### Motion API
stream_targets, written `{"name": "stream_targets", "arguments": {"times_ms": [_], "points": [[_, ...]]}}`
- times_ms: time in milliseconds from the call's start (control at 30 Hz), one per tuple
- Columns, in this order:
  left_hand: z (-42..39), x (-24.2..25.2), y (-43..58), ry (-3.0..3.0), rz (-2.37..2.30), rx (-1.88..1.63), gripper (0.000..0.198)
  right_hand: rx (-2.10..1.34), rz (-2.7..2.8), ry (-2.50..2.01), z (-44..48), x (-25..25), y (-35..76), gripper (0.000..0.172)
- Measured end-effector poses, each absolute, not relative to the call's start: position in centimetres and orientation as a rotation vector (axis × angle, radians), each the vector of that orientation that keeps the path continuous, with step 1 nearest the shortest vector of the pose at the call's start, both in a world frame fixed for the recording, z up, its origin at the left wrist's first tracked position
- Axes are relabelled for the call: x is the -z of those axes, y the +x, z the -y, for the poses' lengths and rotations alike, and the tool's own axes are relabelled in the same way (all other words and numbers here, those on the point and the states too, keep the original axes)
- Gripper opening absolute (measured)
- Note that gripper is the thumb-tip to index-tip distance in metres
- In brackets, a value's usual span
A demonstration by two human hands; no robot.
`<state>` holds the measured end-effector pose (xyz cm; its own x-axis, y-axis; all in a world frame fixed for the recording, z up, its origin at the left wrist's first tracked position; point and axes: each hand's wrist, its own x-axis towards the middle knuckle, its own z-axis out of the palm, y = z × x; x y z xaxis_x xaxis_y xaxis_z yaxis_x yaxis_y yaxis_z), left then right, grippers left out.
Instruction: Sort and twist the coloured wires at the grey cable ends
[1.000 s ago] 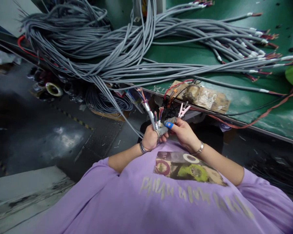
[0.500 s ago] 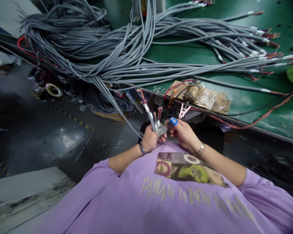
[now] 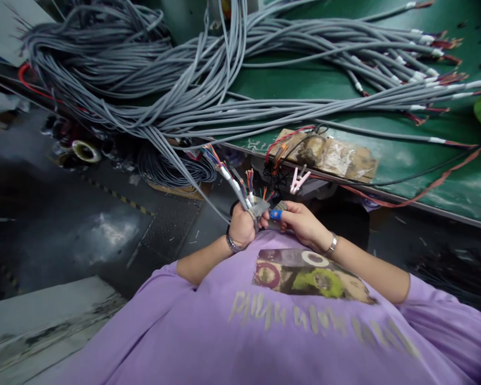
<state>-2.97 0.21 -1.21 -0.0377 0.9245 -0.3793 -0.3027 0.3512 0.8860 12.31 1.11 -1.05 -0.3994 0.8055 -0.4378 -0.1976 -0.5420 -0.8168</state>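
Observation:
My left hand point(image 3: 242, 225) is closed round several grey cables point(image 3: 237, 190) whose stripped ends, with coloured wires and white bands, point up and away from me. A grey piece point(image 3: 258, 207) lies across the cables at its fingers. Just to the right, my right hand point(image 3: 300, 220) is closed, thumb against fingers, with a blue cover point(image 3: 276, 215) on one digit. A small greyish piece point(image 3: 281, 205) shows at its fingertips. The two hands are close together in front of the purple shirt.
A large bundle of grey cables point(image 3: 144, 80) lies on the green table point(image 3: 280, 85). At its near edge are a taped wooden block point(image 3: 332, 158) and a pink clip point(image 3: 299, 181). A dark cable coil point(image 3: 176, 168) sits below the table.
My right hand has lowered slightly, its covered digit now nearer the left fingers, and a greyish piece shows at its fingertips. The held cable ends have shifted left. The view has shifted slightly.

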Motion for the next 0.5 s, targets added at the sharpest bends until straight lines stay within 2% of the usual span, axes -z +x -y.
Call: {"name": "stream_targets", "arguments": {"times_ms": [233, 500], "points": [[-0.46, 1.27, -2.52, 0.661, -1.216, -1.058, 0.031, -1.764, 0.867, -1.157, -1.76, 1.06, 12.31, 0.047], [-0.22, 0.91, -2.11, 0.679, -1.263, -1.057, 0.033, -1.824, 0.722, -1.07, -1.4, 0.98, 11.82, 0.029]]}}
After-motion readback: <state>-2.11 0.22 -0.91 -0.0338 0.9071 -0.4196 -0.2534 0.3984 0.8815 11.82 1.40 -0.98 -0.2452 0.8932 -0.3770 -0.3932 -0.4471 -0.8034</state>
